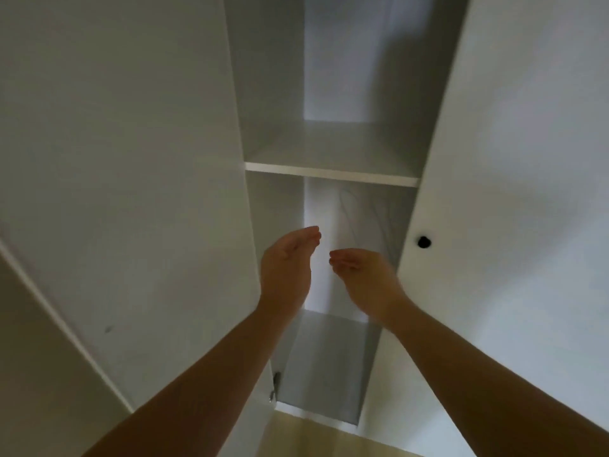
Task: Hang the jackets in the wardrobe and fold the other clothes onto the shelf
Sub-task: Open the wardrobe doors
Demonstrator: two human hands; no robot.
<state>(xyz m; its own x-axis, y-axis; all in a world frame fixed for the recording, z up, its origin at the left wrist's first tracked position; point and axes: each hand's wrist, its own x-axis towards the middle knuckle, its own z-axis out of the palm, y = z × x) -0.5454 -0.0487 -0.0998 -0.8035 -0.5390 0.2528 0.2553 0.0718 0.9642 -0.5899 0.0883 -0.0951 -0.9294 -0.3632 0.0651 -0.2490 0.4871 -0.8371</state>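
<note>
Between the open doors (pixel 131 159) of the wardrobe (pixel 273 77), the left hand (pixel 286 268) and right hand (pixel 365 278) reach in side by side, just apart, below the shelf (pixel 333 174). Each grip is slack, with fingers loosely bent and holding nothing. No jacket or other garment shows anywhere in view; faint lines on the far wall may be hangers or only shadow. By my reading nothing is hung or folded yet, so the whole task seems left to do.
</note>
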